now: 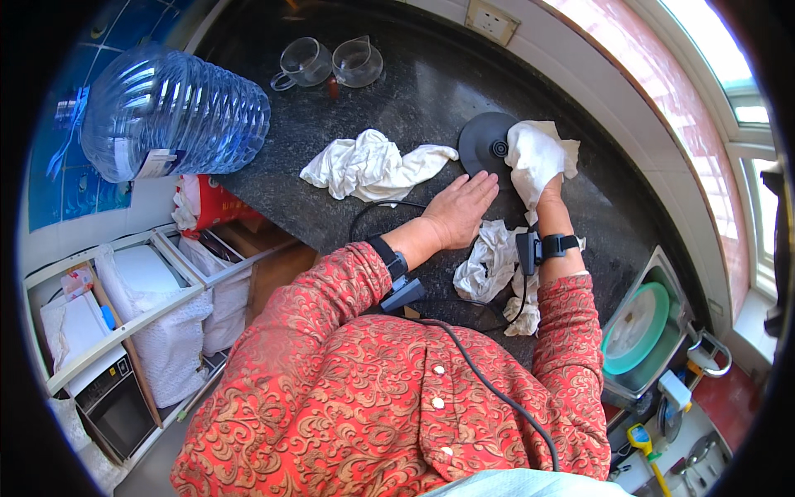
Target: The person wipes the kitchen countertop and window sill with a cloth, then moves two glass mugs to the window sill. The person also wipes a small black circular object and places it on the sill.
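On the dark speckled counter lies a round black kettle base (479, 142) with a ringed connector at its centre. My left hand (460, 210) is stretched out flat, its fingertips at the base's near edge. A white paper towel (534, 157) is gripped in my right hand (550, 197), which is at the base's right side; the towel hides most of the fingers. Crumpled white paper (489, 261) lies between my forearms. Left of the base, a rumpled white cloth (368, 166) is spread on the counter. A black cable (364, 214) runs behind my left wrist.
Two glass cups (305, 63) stand at the back. A large clear water bottle (178, 112) lies on its side at the left. On the right, a sink (662, 273) holds a green basin (639, 330). A wall socket (493, 21) is behind; an open drawer unit (124, 331) sits lower left.
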The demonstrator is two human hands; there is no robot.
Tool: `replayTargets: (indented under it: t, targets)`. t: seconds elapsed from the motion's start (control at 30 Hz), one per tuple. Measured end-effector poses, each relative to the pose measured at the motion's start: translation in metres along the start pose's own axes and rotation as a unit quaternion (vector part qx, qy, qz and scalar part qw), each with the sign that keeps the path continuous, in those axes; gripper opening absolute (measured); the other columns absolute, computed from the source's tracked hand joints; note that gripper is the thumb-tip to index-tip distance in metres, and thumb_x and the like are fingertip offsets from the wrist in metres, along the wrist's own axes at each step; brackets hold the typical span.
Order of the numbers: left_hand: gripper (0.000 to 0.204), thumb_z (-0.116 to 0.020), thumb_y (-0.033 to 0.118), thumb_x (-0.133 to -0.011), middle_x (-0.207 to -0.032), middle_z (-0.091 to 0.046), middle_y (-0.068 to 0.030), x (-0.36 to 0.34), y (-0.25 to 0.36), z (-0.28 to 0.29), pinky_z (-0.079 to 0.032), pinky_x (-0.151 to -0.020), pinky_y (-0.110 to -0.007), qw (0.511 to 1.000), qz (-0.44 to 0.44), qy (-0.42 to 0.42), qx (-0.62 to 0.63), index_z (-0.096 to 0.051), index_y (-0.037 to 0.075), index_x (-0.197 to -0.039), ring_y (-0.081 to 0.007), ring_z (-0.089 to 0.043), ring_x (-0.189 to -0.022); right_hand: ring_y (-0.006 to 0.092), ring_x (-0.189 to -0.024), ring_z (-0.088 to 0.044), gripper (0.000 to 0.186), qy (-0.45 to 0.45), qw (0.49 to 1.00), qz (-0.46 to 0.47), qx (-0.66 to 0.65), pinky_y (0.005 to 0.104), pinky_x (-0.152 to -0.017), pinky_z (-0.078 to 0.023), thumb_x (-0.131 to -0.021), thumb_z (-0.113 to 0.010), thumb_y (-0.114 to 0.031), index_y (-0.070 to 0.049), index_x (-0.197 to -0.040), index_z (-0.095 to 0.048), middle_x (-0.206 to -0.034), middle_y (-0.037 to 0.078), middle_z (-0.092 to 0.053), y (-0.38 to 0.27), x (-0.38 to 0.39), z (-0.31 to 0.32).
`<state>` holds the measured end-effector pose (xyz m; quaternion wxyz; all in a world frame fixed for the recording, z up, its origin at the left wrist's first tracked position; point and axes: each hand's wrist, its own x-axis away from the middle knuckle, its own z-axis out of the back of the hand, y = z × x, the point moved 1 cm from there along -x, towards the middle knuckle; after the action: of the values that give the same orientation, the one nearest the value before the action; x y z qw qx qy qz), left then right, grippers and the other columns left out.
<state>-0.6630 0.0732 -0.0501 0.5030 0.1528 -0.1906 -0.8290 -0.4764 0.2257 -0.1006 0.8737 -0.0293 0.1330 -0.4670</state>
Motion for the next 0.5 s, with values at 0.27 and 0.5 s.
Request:
replayTargets:
  t: [0.27, 0.5]
  targets:
    - [0.069, -0.064, 0.015, -0.077, -0.153, -0.038, -0.0216, -0.002, -0.005, 0.003, -0.031, -0.117, -0.046, 1.000, -0.004, -0.009, 0.021, -0.046, -0.005, -0.141, -0.0356, -0.036, -0.143, 0.0299, -0.104, -0.065, 0.031, -0.238, 0.964, 0.110, 0.037, 0.0400, -0.084, -0.051, -0.082, -0.062, -0.025, -0.009, -0.108, -0.068, -0.111, 0.015, -0.069, -0.033, -0.114, -0.020]
    - [0.069, -0.062, 0.011, -0.076, -0.153, -0.038, -0.0213, 0.001, -0.002, 0.002, -0.031, -0.117, -0.046, 1.000, 0.002, -0.001, 0.020, -0.045, -0.005, -0.141, -0.0356, -0.036, -0.144, 0.0284, -0.111, -0.062, 0.034, -0.207, 0.976, 0.049, -0.035, 0.0389, -0.089, -0.048, -0.085, -0.062, -0.025, -0.009, -0.114, -0.064, -0.117, 0.014, -0.066, -0.005, -0.103, -0.038]
